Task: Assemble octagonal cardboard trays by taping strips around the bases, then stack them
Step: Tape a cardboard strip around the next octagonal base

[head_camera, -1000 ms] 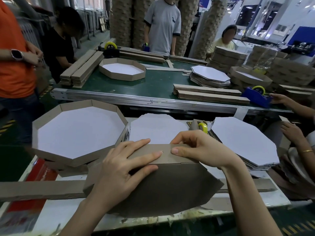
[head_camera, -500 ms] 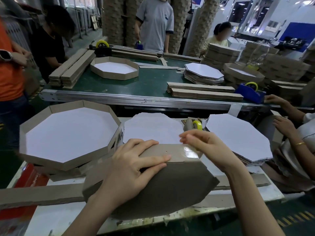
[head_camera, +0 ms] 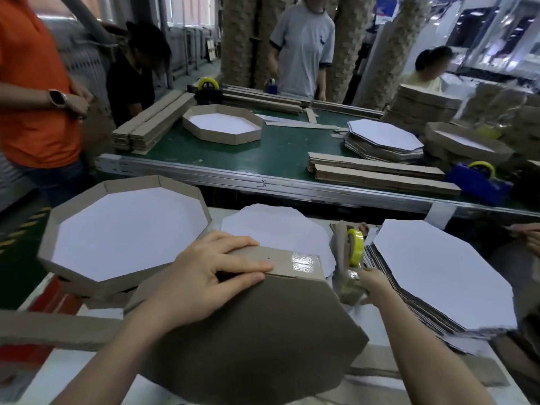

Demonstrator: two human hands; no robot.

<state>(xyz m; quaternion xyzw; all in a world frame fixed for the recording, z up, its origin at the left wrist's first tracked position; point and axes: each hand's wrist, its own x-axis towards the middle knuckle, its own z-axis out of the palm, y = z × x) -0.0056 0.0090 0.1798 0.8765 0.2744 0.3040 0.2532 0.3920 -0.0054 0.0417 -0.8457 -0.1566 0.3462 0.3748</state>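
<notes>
— What's new in the head view?

— The right hand has left the strip and reached across to the tape dispenser. A shiny piece of tape now covers the joint. I'd say that corner is fixed and the next piece is being fetched.

— And the hands?

— The left hand lies flat with fingers straight, pressing the strip onto the upturned tray, which is tilted just in front of the person. The right hand touches the dispenser; I can't tell if it pinches tape.
</notes>
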